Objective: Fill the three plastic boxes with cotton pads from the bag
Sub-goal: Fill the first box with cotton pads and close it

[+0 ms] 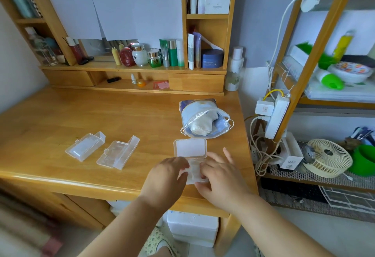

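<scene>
Three clear plastic boxes lie on the wooden desk (60,114). The left box (85,146) and the middle box (118,152) lie open with their lids up. The right box (190,148) sits near the desk's front edge, lid flat open away from me. Its base (194,170) holds white cotton pads. My left hand (168,173) grips the base's left side. On its right side my right hand (220,173) presses fingers onto the pads. Just behind this box lies the open drawstring bag (205,118) with white pads showing inside.
A low shelf with cosmetic bottles and jars (154,55) runs along the back of the desk. A white bottle (235,68) stands at the back right corner. To the right stands a wooden rack with a power strip (278,116), cables and a small fan (328,160).
</scene>
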`<state>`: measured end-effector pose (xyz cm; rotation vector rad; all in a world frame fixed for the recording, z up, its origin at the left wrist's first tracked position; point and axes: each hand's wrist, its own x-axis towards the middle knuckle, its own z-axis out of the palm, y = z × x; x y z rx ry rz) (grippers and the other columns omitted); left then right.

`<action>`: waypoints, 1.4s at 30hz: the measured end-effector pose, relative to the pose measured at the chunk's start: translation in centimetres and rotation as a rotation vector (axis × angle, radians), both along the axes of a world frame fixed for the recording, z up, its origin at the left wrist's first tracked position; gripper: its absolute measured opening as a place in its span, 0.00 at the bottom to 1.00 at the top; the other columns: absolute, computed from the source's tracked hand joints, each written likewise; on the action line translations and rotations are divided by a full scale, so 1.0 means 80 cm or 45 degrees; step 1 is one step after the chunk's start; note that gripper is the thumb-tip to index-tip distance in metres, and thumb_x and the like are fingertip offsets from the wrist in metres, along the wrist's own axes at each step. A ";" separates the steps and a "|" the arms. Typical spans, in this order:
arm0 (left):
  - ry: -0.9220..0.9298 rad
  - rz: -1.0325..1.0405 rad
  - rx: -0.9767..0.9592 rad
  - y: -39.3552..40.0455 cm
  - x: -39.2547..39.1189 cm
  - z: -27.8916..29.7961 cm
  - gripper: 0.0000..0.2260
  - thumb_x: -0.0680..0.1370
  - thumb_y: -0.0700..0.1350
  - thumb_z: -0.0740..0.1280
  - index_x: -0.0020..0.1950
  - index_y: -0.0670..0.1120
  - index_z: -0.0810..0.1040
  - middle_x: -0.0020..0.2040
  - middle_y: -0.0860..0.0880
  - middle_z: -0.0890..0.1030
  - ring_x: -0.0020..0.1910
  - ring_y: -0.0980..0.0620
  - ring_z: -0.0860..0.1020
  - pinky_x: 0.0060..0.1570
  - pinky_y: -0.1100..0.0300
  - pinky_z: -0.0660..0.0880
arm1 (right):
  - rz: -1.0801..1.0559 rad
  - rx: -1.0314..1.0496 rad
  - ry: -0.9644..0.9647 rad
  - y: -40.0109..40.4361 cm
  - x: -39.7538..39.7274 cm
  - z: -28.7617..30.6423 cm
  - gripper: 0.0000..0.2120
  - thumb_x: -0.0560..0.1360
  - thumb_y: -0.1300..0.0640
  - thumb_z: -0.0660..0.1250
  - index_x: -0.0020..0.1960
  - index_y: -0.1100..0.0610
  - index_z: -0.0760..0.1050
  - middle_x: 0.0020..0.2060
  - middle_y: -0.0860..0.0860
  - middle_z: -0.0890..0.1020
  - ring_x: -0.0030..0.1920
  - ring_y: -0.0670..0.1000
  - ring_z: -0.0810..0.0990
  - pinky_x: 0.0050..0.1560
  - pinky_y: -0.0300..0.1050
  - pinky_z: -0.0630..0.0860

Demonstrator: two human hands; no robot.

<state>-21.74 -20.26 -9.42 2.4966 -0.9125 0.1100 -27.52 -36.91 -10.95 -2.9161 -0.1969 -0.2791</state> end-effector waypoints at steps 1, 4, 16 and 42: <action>-0.083 -0.043 0.000 0.007 -0.002 -0.003 0.03 0.73 0.41 0.69 0.45 0.47 0.80 0.43 0.53 0.81 0.45 0.51 0.79 0.50 0.55 0.75 | 0.026 -0.051 -0.041 0.001 0.000 0.000 0.10 0.72 0.46 0.64 0.45 0.51 0.79 0.52 0.45 0.80 0.66 0.49 0.69 0.74 0.53 0.44; -0.166 -0.188 0.062 0.018 -0.004 -0.007 0.02 0.71 0.39 0.71 0.40 0.45 0.81 0.42 0.51 0.81 0.45 0.50 0.79 0.59 0.52 0.73 | 0.108 -0.063 -0.143 0.003 0.001 -0.003 0.04 0.69 0.54 0.71 0.41 0.54 0.79 0.46 0.47 0.81 0.54 0.50 0.78 0.71 0.52 0.61; -0.298 -0.404 0.360 0.013 0.008 -0.006 0.12 0.63 0.44 0.72 0.46 0.50 0.82 0.44 0.55 0.82 0.41 0.54 0.81 0.55 0.59 0.74 | 0.183 -0.004 -0.097 0.001 0.008 -0.011 0.18 0.68 0.57 0.63 0.58 0.51 0.74 0.55 0.44 0.78 0.53 0.47 0.77 0.56 0.45 0.69; -0.496 -0.378 0.566 0.004 0.008 -0.015 0.08 0.68 0.55 0.68 0.41 0.53 0.79 0.36 0.53 0.77 0.33 0.52 0.76 0.44 0.58 0.74 | -0.016 0.159 0.069 0.000 0.010 0.003 0.10 0.72 0.49 0.64 0.52 0.49 0.69 0.47 0.42 0.79 0.40 0.47 0.70 0.44 0.40 0.60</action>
